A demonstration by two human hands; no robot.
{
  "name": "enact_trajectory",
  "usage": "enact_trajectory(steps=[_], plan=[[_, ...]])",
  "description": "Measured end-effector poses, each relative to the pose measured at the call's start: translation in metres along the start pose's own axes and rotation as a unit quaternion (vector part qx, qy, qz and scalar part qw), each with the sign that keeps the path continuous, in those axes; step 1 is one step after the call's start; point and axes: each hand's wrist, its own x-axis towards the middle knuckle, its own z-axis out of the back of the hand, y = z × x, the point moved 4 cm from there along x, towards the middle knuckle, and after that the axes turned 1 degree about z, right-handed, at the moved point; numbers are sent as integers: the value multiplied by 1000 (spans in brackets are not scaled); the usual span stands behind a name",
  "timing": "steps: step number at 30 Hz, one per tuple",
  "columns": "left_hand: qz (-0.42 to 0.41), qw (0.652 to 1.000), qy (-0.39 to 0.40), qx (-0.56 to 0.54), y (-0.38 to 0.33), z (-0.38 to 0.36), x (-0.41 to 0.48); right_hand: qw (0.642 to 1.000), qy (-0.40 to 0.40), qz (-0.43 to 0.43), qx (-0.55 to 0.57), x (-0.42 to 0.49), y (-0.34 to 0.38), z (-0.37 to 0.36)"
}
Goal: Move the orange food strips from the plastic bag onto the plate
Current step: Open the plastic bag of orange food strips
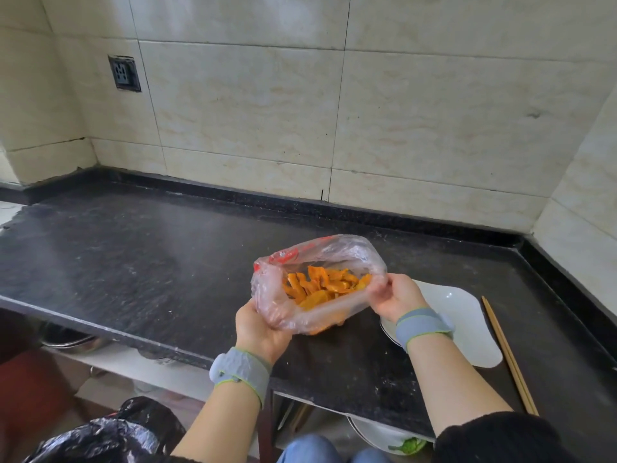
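Both hands, left [260, 329] and right [395, 295], grip the clear plastic bag [347, 252] open, orange food strips [320, 284] inside, white plate [464, 315] beside.

Wide counter [133, 255] stretch left of bag [334, 252]; rt wrist [422, 324] overlaps plate [467, 315] (chopsticks [507, 352] just beside).

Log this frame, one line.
left hand: holds bag | right hand: pinches bag rim | strips: in bag | plate: no strips visible | chopsticks: beside plate
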Motion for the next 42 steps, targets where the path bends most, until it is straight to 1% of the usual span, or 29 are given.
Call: enact_trajectory(steps=[2,4,6,9,11,14,16,17,18,20,22,23,24,25,26,27,28,29,30,31,32,35,36,37,39,40,42], plan=[[17,999,36,27,2,1,0,999,-6,-15,-48,3,-3,-1],[28,996,51,70,0,6,3,995,-27,-15,-91,8,-1,2],[40,988,30,147,-4,9,1,989,-38,-10,-140,10,2,4],[35,964,-31,263,-12,13,-1,968,-42,6,-246,8,8,2],[34,934,-86,345,-21,18,-2,939,-41,20,-341,5,15,1],[56,868,-153,470,-37,28,0,868,-59,66,-489,-2,28,0],[72,825,-184,530,-46,28,-3,817,-82,116,-559,-6,38,2],[72,797,-201,564,-51,26,-6,793,-89,139,-586,-7,43,2],[68,755,-220,614,-58,24,-6,769,-97,159,-612,-10,48,0],[28,646,-241,723,-78,12,-4,705,-114,208,-668,-18,59,-6],[-63,548,-260,792,-100,-8,-1,627,-126,281,-716,-29,64,-17],[-121,492,-272,818,-108,-21,2,596,-122,323,-725,-35,65,-23],[-177,440,-275,836,-112,-35,6,573,-109,359,-729,-41,62,-28],[-223,408,-257,847,-110,-50,12,550,-96,381,-737,-45,57,-33],[-257,395,-217,855,-102,-63,19,521,-84,388,-756,-48,50,-36],[-279,384,-156,866,-90,-77,27,483,-76,386,-782,-48,40,-37],[-291,365,-83,881,-74,-88,34,443,-78,385,-806,-45,31,-37],[-294,337,-4,894,-55,-95,42,406,-91,384,-824,-43,24,-37],[-289,305,66,905,-36,-100,52,380,-111,382,-835,-40,20,-35],[-272,271,110,917,-20,-100,57,366,-126,377,-841,-39,16,-34],[-246,236,132,931,-7,-98,64,366,-135,371,-843,-37,15,-31],[-200,114,151,961,15,-93,89,403,-132,354,-834,-28,16,-24],[-198,85,156,964,19,-92,96,414,-128,354,-829,-25,16,-23],[-200,69,160,964,22,-93,103,424,-126,358,-823,-23,18,-22],[-208,52,167,962,27,-94,113,452,-122,378,-799,-20,20,-22],[-202,46,168,964,28,-94,118,474,-118,392,-780,-18,21,-23],[-180,25,162,970,29,-96,126,531,-104,417,-730,-16,22,-24]])
